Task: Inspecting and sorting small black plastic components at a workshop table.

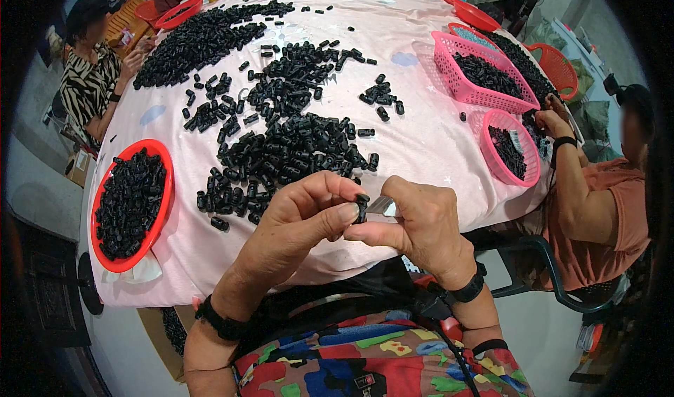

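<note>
Pinching left hand [298, 211]: grip narrow, thumb and finger squeezing a small black part [362, 207].
Black part: between both hands, over the near edge of the surface [414, 130].
Long axis: seemingly near-to-far, crossing the line of the flat metal tool [383, 206].
Right hand [425, 214]: grip clasping that tool, its tip just beside the part.

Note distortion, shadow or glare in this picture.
Head view: the tablecloth bows at its edges, corners go black; soft shadow left of the rectangular basket; the shiny piece in the right hand glints; the black part in the left hand shows little detail.
</note>
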{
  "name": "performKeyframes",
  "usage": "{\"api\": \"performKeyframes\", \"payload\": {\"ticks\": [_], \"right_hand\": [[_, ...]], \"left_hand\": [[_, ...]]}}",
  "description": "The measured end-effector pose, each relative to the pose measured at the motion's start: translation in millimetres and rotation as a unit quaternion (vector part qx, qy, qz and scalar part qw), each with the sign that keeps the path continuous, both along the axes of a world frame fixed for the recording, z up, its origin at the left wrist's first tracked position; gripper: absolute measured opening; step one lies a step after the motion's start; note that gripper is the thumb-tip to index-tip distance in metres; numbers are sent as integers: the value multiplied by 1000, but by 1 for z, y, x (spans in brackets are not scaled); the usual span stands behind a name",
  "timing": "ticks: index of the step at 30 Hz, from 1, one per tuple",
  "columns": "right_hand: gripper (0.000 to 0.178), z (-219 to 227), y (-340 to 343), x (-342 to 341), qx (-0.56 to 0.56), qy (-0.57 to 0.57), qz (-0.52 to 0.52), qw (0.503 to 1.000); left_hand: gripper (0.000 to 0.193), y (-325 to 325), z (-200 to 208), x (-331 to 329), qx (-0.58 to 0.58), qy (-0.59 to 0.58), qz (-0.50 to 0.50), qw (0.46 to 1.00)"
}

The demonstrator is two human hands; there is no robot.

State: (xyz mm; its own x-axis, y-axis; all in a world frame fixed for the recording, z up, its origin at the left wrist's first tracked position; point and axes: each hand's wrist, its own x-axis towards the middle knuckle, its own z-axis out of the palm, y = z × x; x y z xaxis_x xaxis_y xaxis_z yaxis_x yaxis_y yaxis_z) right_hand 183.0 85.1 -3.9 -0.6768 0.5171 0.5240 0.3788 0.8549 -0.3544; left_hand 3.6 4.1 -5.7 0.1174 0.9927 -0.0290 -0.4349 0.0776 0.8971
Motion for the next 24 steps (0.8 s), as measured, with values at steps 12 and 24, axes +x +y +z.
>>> {"api": "performKeyframes", "payload": {"ticks": [12,24], "right_hand": [[51,1,-1,-1,8,5,19,1000],[48,-3,2,-1,-16,7,31,999]], "left_hand": [[19,-1,-1,1,-2,-16,1,1000],[19,1,-5,-2,-16,1,1,1000]]}}
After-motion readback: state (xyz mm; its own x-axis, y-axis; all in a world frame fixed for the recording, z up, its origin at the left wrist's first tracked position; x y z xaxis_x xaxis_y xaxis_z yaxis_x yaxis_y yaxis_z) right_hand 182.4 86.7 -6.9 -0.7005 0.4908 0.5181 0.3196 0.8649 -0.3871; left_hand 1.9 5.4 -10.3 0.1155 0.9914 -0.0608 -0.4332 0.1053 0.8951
